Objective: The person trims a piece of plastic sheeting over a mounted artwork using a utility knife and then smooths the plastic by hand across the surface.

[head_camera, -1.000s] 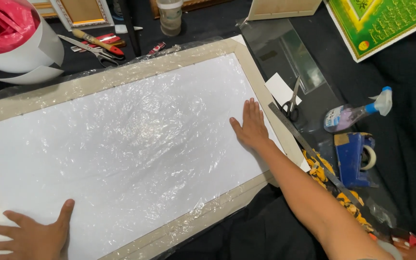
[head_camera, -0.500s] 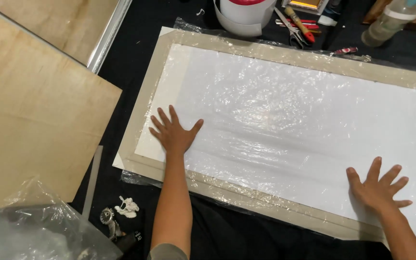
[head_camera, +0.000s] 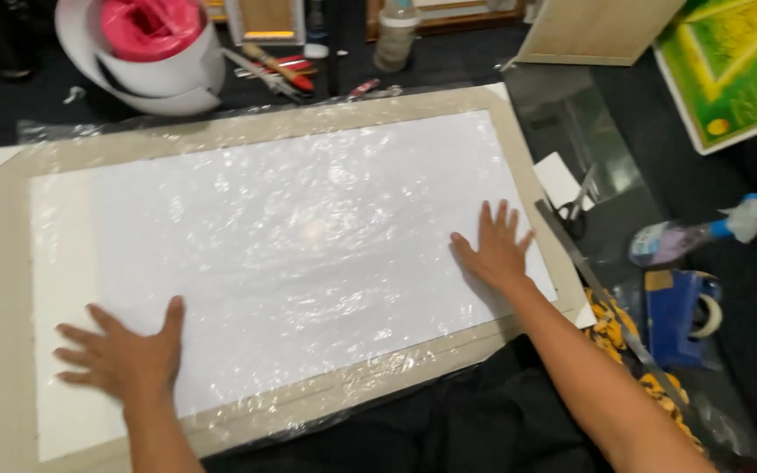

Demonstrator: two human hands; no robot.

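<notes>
A large white panel (head_camera: 291,236) lies flat on a tan board (head_camera: 6,263), and wrinkled clear plastic film covers both. My left hand (head_camera: 124,355) presses flat on the film near the panel's near left corner, fingers spread. My right hand (head_camera: 494,245) lies flat on the film near the panel's right edge, fingers apart. Neither hand holds anything.
A white bucket (head_camera: 155,61) with pink material stands at the back left. Tools (head_camera: 273,70) and a bottle (head_camera: 393,35) lie behind the board. To the right are scissors (head_camera: 576,206), a spray bottle (head_camera: 694,238), a blue tape dispenser (head_camera: 681,315), a glass sheet (head_camera: 589,131) and a green picture (head_camera: 738,61).
The view has swung from the board's left end back to its right end. Both hands still press flat on the film; they have shifted along the board.
</notes>
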